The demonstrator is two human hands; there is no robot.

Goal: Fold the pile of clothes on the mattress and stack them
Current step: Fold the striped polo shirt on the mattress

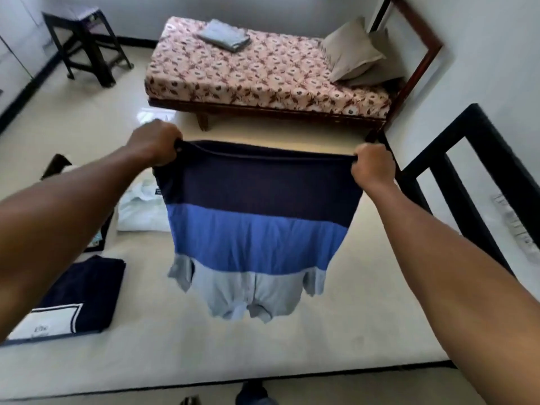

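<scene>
A striped shirt [257, 226], navy at the top, blue in the middle and grey at the bottom, hangs upside down in the air above the cream mattress [336, 325]. My left hand [156, 143] grips its upper left corner and my right hand [372, 165] grips its upper right corner, both at the hem. The collar and sleeves dangle at the bottom. A folded navy garment [84, 287] with a white panel lies on the mattress at the left. A crumpled white garment [140, 209] lies behind the shirt on the left.
A daybed with a floral cover [263, 74] stands across the floor, carrying a folded grey cloth [225, 35] and beige pillows [350, 48]. A dark stool [84, 42] stands far left. A black bed frame [473, 171] rises on the right.
</scene>
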